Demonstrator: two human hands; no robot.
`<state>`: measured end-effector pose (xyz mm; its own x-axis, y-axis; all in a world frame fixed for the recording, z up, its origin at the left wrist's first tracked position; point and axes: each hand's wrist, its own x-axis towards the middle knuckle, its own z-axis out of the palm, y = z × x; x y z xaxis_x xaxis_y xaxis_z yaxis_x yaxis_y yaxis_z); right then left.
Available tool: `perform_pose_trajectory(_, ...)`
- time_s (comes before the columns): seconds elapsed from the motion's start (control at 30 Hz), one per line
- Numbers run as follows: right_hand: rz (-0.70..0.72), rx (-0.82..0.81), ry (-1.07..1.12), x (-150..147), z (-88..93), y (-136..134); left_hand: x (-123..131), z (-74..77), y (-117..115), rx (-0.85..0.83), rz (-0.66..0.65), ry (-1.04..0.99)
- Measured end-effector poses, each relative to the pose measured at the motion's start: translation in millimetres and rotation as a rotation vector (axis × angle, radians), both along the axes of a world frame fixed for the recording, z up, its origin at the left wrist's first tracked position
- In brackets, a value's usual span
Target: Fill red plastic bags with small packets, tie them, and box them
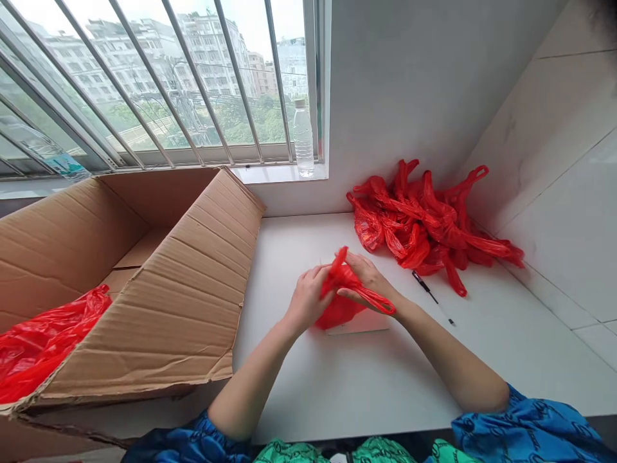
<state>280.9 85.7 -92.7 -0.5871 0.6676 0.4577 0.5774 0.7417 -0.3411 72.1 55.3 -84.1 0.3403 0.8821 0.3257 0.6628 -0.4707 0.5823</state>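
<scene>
Head view, and both hands are on one red bag (340,312), right here above the middle of the white tabletop (308,392)! Left hand (308,294) has its fingers closed on the near side of the bunched plastic; right hand (370,278) grips it from the other side, fingers curled round the top, and a handle loop stretches out across to the right wrist. Just under the hands, a flat pale thing (364,326) peeks out, mostly covered, so what it is I cannot tell. Look to the right of the hands: a slim pen (425,286) lies aslant, and beyond it, against the wall, sprawls a heap of red bags (419,222), handles poking up everywhere. Over to the left of the hands stands a big open cardboard box (178,289), with more red plastic (53,337) piled inside. Farther ahead, past the hands, a clear bottle (303,141) stands upright on the windowsill (277,173), right beside the window bars (229,83). Blue sleeves (535,424) frame the near edge.
</scene>
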Motion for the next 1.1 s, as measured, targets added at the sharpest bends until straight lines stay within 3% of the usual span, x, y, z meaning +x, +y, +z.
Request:
perform_pose_trajectory(0.1,-0.041,0.016,-0.012,-7.0,-14.8,3.8,5.3,-13.2,-2.0,0.101,0.027,0.140)
perform_pose_trajectory(0.27,-0.103,0.055,-0.109,-10.6,-45.7,-8.8,6.0,-44.3,-15.1,0.098,0.056,0.307)
perform_pose_trajectory(0.4,-0.167,0.031,-0.182,-16.1,-57.1,-12.8,9.3,-57.5,-14.2,0.097,0.080,0.361)
perform_pose_trajectory(0.63,-0.140,-0.100,-0.198,-16.4,-54.9,-14.9,10.1,-63.9,-12.3,0.127,0.099,0.385)
perform_pose_trajectory(1.1,-0.107,-0.189,-0.150,-16.5,-52.4,-15.8,11.1,-65.4,-11.6,0.078,0.098,0.364)
